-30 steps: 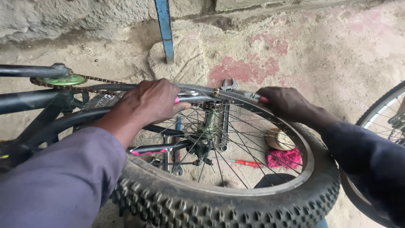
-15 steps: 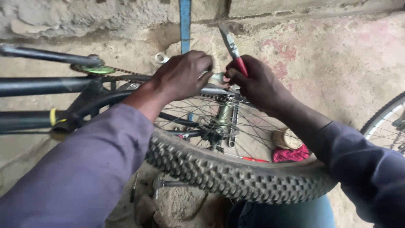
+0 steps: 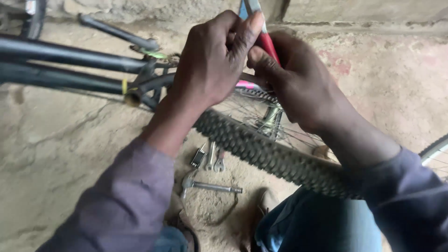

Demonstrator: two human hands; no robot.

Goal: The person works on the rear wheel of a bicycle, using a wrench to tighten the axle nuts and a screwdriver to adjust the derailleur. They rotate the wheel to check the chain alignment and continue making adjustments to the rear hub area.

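The red-handled pliers are pinched by both hands' fingers; a slip could nick the knobby tyre.

We see a rough, sandy concrete floor carrying everything, cracked to the left below our fingers. Straight beneath our fingers, a few small metal wrenches lie on it side by side, and just below them a metal hammer lies flat, its handle pointing right. The knobby bicycle tyre crosses between our fingers and these tools.
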